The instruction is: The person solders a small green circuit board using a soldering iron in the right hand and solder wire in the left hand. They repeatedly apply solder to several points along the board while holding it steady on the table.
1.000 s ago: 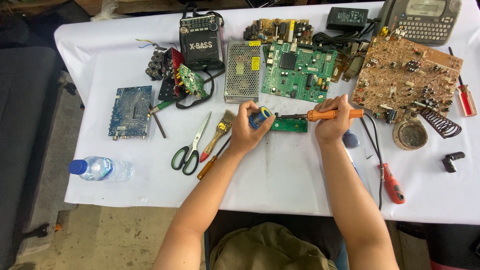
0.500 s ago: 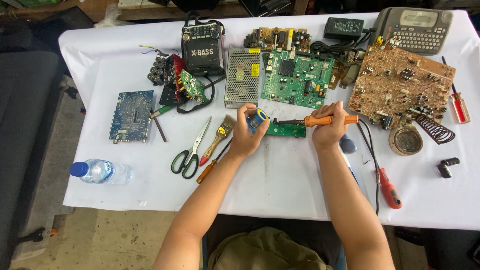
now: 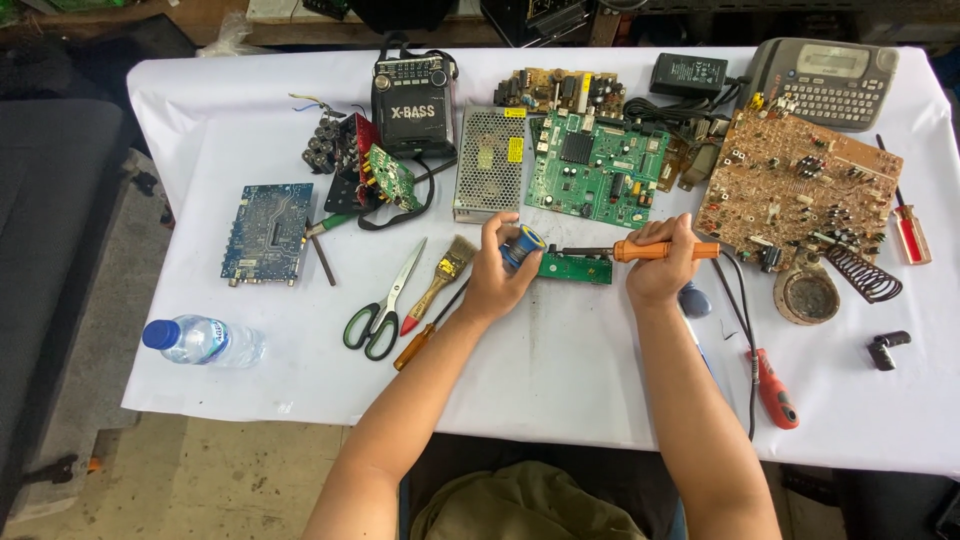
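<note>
Presently the right hand [image 3: 660,268] is clamped around an orange-handled soldering iron [image 3: 640,250], its tip lying over the small green circuit board [image 3: 573,267] on the white table [image 3: 560,380]. The left hand [image 3: 497,270] grips a blue solder spool [image 3: 522,247] at the board's left end (fingers closed). Soldering appears under way; finished joints cannot be made out.

Electronics repair bench, my spot: white-covered table [image 3: 560,390] strewn with circuit boards at twelve o'clock [image 3: 597,168], soldering iron [image 3: 650,250], screwdrivers at four [image 3: 775,390], scissors at nine [image 3: 385,300].
</note>
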